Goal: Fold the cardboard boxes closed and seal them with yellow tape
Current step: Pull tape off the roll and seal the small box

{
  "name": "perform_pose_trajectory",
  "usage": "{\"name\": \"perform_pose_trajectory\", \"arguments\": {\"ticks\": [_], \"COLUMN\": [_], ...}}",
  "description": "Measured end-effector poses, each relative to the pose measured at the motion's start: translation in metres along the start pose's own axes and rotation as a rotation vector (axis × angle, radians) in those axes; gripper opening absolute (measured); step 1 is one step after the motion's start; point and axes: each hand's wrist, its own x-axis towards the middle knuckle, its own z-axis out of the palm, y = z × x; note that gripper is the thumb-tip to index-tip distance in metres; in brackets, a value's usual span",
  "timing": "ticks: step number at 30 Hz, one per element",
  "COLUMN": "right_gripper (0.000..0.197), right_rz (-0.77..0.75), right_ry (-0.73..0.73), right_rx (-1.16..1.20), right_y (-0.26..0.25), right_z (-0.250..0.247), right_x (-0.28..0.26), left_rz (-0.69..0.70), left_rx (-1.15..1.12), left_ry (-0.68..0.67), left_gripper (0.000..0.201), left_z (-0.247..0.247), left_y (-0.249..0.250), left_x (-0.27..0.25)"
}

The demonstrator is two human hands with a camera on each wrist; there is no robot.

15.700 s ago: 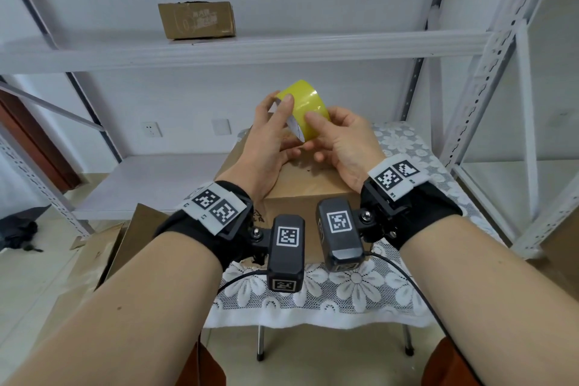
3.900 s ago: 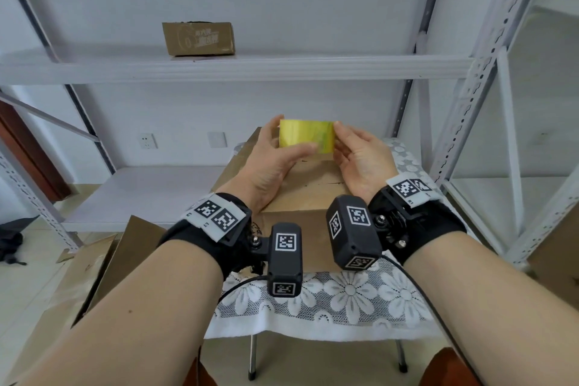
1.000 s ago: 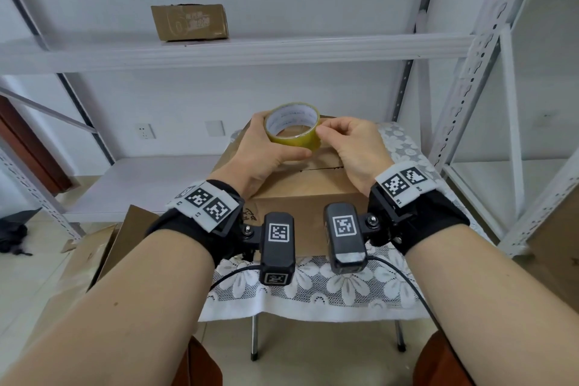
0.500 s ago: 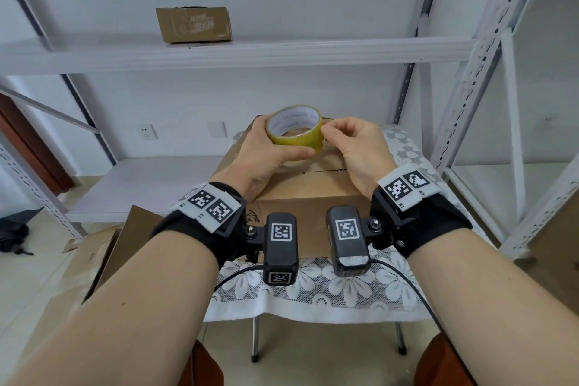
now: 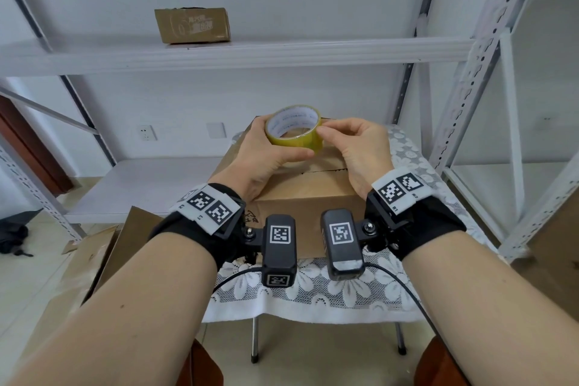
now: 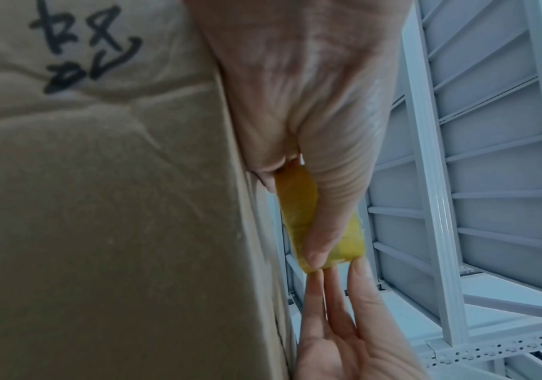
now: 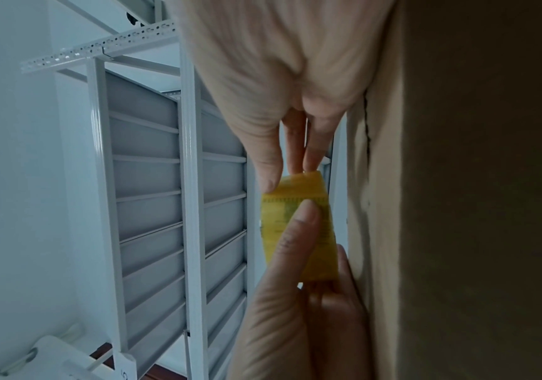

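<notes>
- Cardboard box (image 5: 308,185) sits on the counter (image 5: 332,291), which has a white lace floral cloth. Top flaps folded down, dark seam across the lid. Contents can't be seen. Black handwriting on its side in left wrist view.
- No tape visible on the box seam yet.
- Yellow tape roll (image 5: 294,130) is held just above the far part of the box top, white core opening tilted up toward the head cam.
- Left hand (image 5: 266,160) grips the roll: thumb across the near outer face, fingers curled round the far-left side.
- Right hand (image 5: 357,147) pinches at the roll's right edge w/ thumb + fingertips, other fingers curled. Can't tell if a free tape end is lifted.
- Small cardboard box (image 5: 192,25) on the upper shelf (image 5: 313,52), flaps closed, faint print on front.
- Flattened cardboard (image 5: 103,247) leans on the floor left of the counter.
- Vs. approx 4 s ago: roll was edge-on, yellow band facing the cam, held between both hands; now turned so the core hole shows.
- Vs. 0.5 s ago: nearly same grip + spot, left thumb still on the near face, right fingertips still at the right edge.
</notes>
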Motion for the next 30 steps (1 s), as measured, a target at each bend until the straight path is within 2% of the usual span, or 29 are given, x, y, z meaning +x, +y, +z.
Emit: {"name": "perform_pose_trajectory", "arguments": {"ticks": [9, 13, 16, 18, 23, 27, 30], "right_gripper": [0.017, 0.020, 0.014, 0.016, 0.015, 0.010, 0.008], "right_rz": [-0.014, -0.009, 0.052, 0.078, -0.055, -0.044, -0.014], "right_ry": [-0.113, -0.068, 0.023, 0.007, 0.073, 0.000, 0.004], "right_rx": [-0.244, -0.246, -0.115, 0.027, 0.030, 0.075, 0.110], "right_y": [0.000, -0.001, -0.002, -0.003, 0.000, -0.003, -0.007], "right_z": [0.001, 0.002, 0.003, 0.004, 0.005, 0.003, 0.001], "right_x": [0.003, 0.004, 0.004, 0.001, 0.000, -0.005, -0.007], "left_rz": [0.003, 0.016, 0.012, 0.011, 0.016, 0.023, 0.035], "left_rx": [0.023, 0.024, -0.020, -0.027, -0.011, -0.003, 0.007], "left_ry": [0.002, -0.004, 0.027, 0.044, 0.065, 0.080, 0.074], "left_gripper": [0.086, 0.082, 0.073, 0.070, 0.081, 0.075, 0.076], "left_z": [0.001, 0.001, 0.001, 0.002, 0.003, 0.004, 0.004], "left_y": [0.000, -0.001, 0.000, 0.001, 0.000, 0.001, 0.001], "left_x": [0.000, 0.000, 0.000, 0.000, -0.001, -0.002, -0.003]}}
